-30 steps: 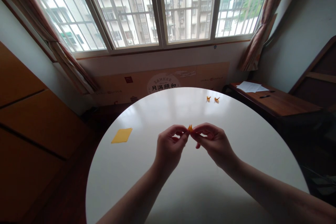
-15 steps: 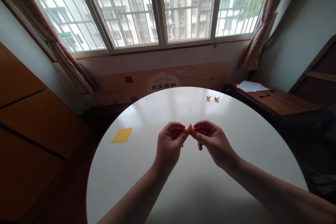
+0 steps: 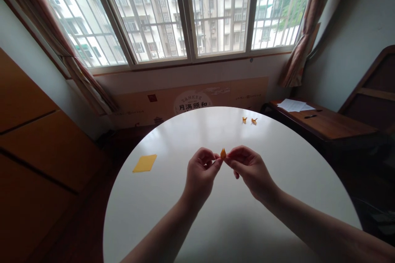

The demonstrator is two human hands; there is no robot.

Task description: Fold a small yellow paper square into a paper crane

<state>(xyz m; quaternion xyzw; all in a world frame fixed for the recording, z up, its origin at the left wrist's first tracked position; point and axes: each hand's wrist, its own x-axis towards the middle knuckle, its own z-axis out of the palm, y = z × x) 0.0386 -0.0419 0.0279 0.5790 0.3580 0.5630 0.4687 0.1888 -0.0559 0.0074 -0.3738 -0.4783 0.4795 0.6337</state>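
Observation:
A small folded piece of yellow paper (image 3: 223, 153), pointed at the top, is held up over the table. My left hand (image 3: 203, 168) pinches its left side between thumb and fingers. From the other side, my right hand (image 3: 247, 166) grips it with thumb and fingertips. The paper's lower part is partly hidden by the fingertips. Two small yellow folded paper birds (image 3: 244, 120) stand side by side towards the far edge of the table. To the left lies a stack of square yellow paper sheets (image 3: 145, 163).
The round white table (image 3: 148, 222) spreads beneath both arms. Beyond its right edge stands a wooden side table (image 3: 336, 125) with white papers (image 3: 295, 105) and a dark pen-like object (image 3: 310, 116). A barred window (image 3: 216, 16) with curtains is ahead; an orange-brown cabinet (image 3: 33, 164) is at left.
The whole view has shifted slightly, so the table and birds appear a little lower. Both hands keep their pinch on the folded paper, with only slight finger movement.

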